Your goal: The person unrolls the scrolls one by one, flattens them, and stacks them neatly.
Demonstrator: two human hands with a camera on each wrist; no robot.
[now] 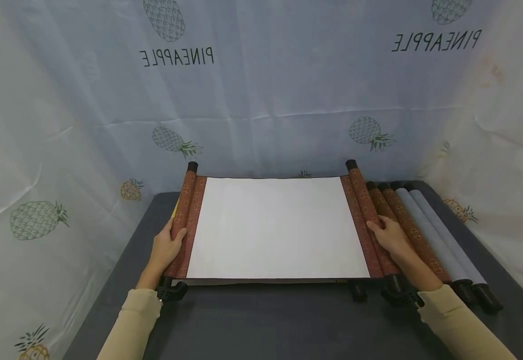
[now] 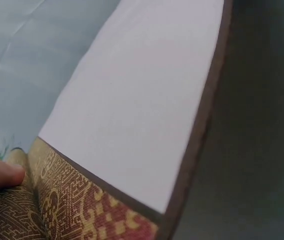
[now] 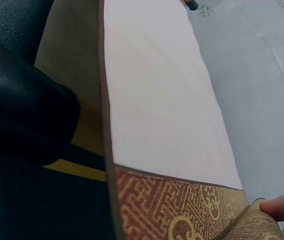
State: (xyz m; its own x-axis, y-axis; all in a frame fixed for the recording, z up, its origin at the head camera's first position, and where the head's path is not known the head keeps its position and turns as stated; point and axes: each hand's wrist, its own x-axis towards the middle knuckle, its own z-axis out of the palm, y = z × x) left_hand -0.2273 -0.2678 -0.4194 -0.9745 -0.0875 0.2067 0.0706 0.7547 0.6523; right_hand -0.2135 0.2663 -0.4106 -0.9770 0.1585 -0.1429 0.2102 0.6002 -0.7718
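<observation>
An unrolled scroll (image 1: 279, 230) with blank white paper stretches between both hands in the head view. Red-brown brocade with gold patterns borders each end and wraps the rollers, which have black knobs. My left hand (image 1: 166, 245) grips the left roller (image 1: 184, 200), its thumb lying across the brocade. On the other side, my right hand (image 1: 392, 237) holds the right roller (image 1: 364, 195). The left wrist view shows a fingertip (image 2: 4, 172) pressing the rolled brocade (image 2: 14, 215); in the right wrist view, a fingertip (image 3: 277, 206) rests on the roll (image 3: 256, 225).
Right of the scroll, several rolled scrolls lie side by side, brown brocade ones (image 1: 416, 235) and pale grey ones (image 1: 446, 235). A black knob (image 1: 358, 291) pokes out beneath the open scroll's front edge. Pineapple-printed cloth (image 1: 279, 90) hangs behind the dark table (image 1: 266, 325).
</observation>
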